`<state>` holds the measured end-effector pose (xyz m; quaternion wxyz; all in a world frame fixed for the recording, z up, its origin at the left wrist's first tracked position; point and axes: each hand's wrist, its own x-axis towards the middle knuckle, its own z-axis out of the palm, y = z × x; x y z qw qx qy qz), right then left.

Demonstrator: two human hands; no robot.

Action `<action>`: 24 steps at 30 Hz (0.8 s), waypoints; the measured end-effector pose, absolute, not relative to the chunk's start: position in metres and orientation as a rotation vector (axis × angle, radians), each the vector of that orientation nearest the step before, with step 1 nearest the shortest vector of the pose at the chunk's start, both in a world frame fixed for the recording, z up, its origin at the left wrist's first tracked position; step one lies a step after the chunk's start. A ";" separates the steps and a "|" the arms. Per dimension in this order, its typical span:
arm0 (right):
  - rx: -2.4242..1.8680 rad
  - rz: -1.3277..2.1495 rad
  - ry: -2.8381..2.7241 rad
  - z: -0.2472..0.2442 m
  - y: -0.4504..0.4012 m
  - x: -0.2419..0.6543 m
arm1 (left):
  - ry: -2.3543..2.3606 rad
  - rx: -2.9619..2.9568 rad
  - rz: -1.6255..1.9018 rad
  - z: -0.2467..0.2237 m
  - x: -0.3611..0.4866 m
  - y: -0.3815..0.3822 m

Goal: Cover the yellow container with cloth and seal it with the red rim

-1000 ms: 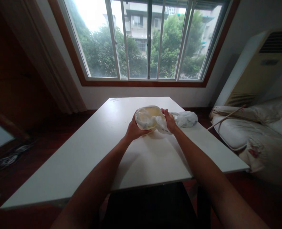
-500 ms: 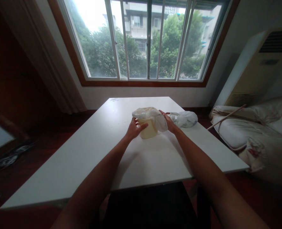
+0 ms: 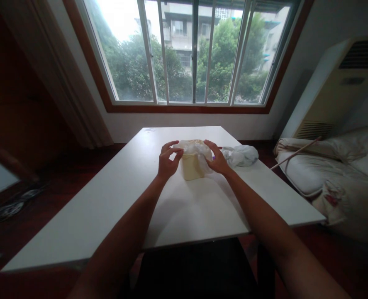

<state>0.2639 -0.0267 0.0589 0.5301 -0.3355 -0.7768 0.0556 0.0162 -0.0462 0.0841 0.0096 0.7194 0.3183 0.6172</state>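
A small pale-yellow bin [image 3: 192,169] stands on the white table in front of me. A thin, translucent white plastic bag [image 3: 193,147] lies over its mouth, with loose folds hanging down its right side. At the left of the rim, my left hand [image 3: 169,161] has thumb and fingertips closed on the bag's edge. My right hand [image 3: 217,158] is curled at the right of the rim, with its thumb and fingers on the bag. The inside of the bin is hidden by the bag.
A crumpled white plastic bag [image 3: 242,155] lies on the table [image 3: 118,199] right of my right hand. A bit of purple shows beside that hand. Past the table's right edge stand a pale sofa [image 3: 314,162] with a thin stick [image 3: 296,153] leaning on it.
My left hand has shifted from the bin's front left side up to the rim. My right hand has drawn the bag's loose part closer against the bin.
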 end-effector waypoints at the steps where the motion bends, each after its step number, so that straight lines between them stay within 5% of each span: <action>1: -0.792 0.104 -1.875 0.060 -0.027 0.264 | 0.983 2.208 1.957 0.084 0.016 -0.045; 8: -0.801 0.073 -1.828 0.056 -0.022 0.267 | 1.073 1.844 2.117 0.070 -0.004 -0.019; 16: -0.874 0.057 -1.832 0.063 -0.033 0.263 | 1.638 2.147 1.662 0.034 -0.032 0.006; 21: -0.872 0.044 -1.851 0.064 -0.035 0.258 | 1.283 2.182 2.079 0.069 -0.016 -0.020; 24: -0.862 0.049 -1.848 0.063 -0.035 0.257 | 1.052 2.543 1.877 0.087 0.001 -0.042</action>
